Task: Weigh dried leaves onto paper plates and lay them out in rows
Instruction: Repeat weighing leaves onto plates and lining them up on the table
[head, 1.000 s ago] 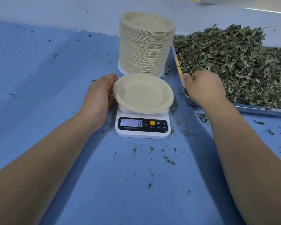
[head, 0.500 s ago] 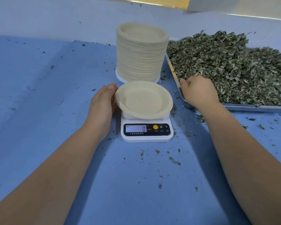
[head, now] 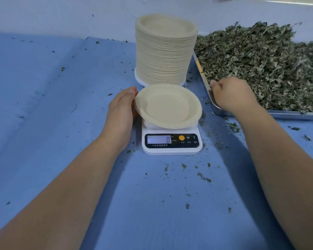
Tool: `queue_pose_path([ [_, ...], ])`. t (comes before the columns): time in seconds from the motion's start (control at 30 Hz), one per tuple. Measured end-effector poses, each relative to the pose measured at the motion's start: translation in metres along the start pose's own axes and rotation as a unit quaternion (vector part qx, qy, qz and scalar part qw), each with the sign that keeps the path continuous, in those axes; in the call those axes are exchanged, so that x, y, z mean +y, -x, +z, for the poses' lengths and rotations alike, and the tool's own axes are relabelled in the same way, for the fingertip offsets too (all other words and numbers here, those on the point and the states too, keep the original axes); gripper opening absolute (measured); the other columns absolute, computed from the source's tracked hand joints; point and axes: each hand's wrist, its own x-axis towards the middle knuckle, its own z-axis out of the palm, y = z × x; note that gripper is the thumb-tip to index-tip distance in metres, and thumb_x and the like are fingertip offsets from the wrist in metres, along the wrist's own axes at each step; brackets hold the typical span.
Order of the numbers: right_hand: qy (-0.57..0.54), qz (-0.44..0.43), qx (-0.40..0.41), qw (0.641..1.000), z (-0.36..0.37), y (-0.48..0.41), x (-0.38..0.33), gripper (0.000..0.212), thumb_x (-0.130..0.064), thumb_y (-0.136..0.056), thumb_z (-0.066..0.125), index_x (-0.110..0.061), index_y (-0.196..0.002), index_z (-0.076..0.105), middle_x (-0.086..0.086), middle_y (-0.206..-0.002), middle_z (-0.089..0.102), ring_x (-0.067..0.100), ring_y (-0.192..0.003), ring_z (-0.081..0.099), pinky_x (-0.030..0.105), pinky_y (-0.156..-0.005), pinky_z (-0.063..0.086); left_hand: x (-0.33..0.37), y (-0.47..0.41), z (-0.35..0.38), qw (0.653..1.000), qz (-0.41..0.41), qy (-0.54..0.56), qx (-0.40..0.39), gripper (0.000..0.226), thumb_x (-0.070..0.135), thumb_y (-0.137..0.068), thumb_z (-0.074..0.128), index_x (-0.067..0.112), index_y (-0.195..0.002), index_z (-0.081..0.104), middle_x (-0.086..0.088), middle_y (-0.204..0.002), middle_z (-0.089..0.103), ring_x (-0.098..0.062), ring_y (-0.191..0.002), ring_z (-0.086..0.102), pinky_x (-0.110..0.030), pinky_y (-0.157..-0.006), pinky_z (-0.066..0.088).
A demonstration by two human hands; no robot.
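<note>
Blue cloth covers the counter [head: 61,105], littered with leaf crumbs.

Head view: a white kitchen scale [head: 172,145] stands at the centre, its display reading 0. An empty paper plate [head: 168,106] sits on its platform. Behind it rises a tall stack of plates [head: 165,49].

The left hand [head: 121,110] lies flat beside the plate, fingers straight and released, their tips against the plate's left rim.

The dried leaves [head: 269,65] are heaped in a metal tray [head: 296,115] to the right of the scale. The right hand [head: 233,94] is at the tray's near left corner, fingers clenched and thumb at the rim. Whether they grasp the rim or a pinch of leaves cannot be told.

The heap lies directly beyond and to the right of those fingers, while the plate lies to their left, between the two hands. The right hand is plainly nearer the leaves, so loading the plate likely means a short carry leftward across the tray's edge.
</note>
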Motion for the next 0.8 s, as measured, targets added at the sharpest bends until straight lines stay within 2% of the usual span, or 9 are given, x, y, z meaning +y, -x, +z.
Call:
queue_pose_path([
  [0.13,0.017,-0.013,0.054,0.998,-0.005,0.001,-0.007,0.054,-0.042,-0.108,0.038,-0.014,-0.062,0.044,0.009,-0.058,0.047,0.026,-0.052,0.043,0.027,-0.048,0.025,-0.002,-0.004,0.0,1.0,-0.005,-0.006,0.001,0.018,0.028,-0.106,0.048,0.031,-0.111,0.065,0.005,-0.13,0.067,-0.01,-0.123,0.063,-0.035,-0.111,0.047],
  [0.23,-0.001,-0.041,0.108,0.993,-0.011,0.003,-0.02,0.053,-0.04,-0.108,0.037,-0.015,-0.061,0.039,0.007,-0.056,0.042,0.024,-0.049,0.038,0.028,-0.047,0.021,-0.001,-0.005,0.0,1.0,-0.004,0.005,0.014,0.019,0.027,-0.105,0.049,0.033,-0.107,0.066,0.006,-0.129,0.067,-0.01,-0.123,0.062,-0.038,-0.113,0.046],
  [0.33,-0.05,-0.073,0.128,0.988,-0.022,0.004,-0.042,0.053,-0.039,-0.108,0.038,-0.015,-0.062,0.036,0.004,-0.054,0.038,0.019,-0.047,0.033,0.031,-0.047,0.017,-0.001,-0.007,-0.001,1.0,0.005,0.011,0.027,0.022,0.025,-0.104,0.048,0.032,-0.106,0.068,0.008,-0.126,0.068,-0.009,-0.121,0.063,-0.038,-0.112,0.048],
  [0.43,-0.119,-0.105,0.116,0.981,-0.032,0.009,-0.074,0.053,-0.039,-0.107,0.04,-0.017,-0.059,0.035,0.0,-0.053,0.038,0.015,-0.046,0.033,0.033,-0.046,0.02,-0.001,-0.008,-0.001,1.0,0.001,0.008,0.025,0.021,0.025,-0.104,0.049,0.033,-0.106,0.068,0.008,-0.126,0.068,-0.007,-0.12,0.063,-0.037,-0.112,0.047],
  [0.5,-0.159,-0.144,0.103,0.971,-0.034,0.017,-0.098,0.051,-0.041,-0.106,0.041,-0.016,-0.062,0.045,0.0,-0.057,0.048,0.017,-0.05,0.043,0.034,-0.049,0.03,-0.001,-0.006,0.0,1.0,0.007,0.001,0.02,0.021,0.027,-0.103,0.049,0.034,-0.105,0.068,0.008,-0.126,0.068,-0.007,-0.121,0.062,-0.036,-0.113,0.046],
  [0.57,-0.171,-0.18,0.069,0.966,-0.03,0.028,-0.12,0.047,-0.046,-0.104,0.043,-0.014,-0.072,0.056,-0.003,-0.065,0.057,0.02,-0.062,0.054,0.035,-0.057,0.04,-0.001,-0.006,-0.001,1.0,0.011,0.005,0.017,0.021,0.027,-0.104,0.048,0.033,-0.108,0.068,0.006,-0.13,0.066,-0.008,-0.124,0.06,-0.036,-0.113,0.045],
  [0.7,-0.16,-0.19,-0.046,0.968,-0.015,0.042,-0.139,0.031,-0.057,-0.096,0.051,-0.027,-0.098,0.06,-0.008,-0.071,0.066,0.005,-0.072,0.06,0.033,-0.068,0.049,0.0,-0.004,-0.004,0.999,-0.007,0.039,0.015,0.023,0.026,-0.107,0.046,0.025,-0.12,0.066,0.003,-0.133,0.065,-0.012,-0.126,0.06,-0.03,-0.105,0.051],
  [0.8,-0.187,-0.17,-0.035,0.967,-0.016,0.043,-0.134,0.031,-0.057,-0.093,0.057,-0.029,-0.105,0.061,-0.008,-0.074,0.07,0.006,-0.075,0.064,0.036,-0.076,0.055,0.001,-0.002,-0.006,0.998,-0.014,0.065,0.015,0.024,0.026,-0.107,0.048,0.021,-0.125,0.064,0.002,-0.134,0.065,-0.012,-0.126,0.06,-0.029,-0.104,0.052],
])
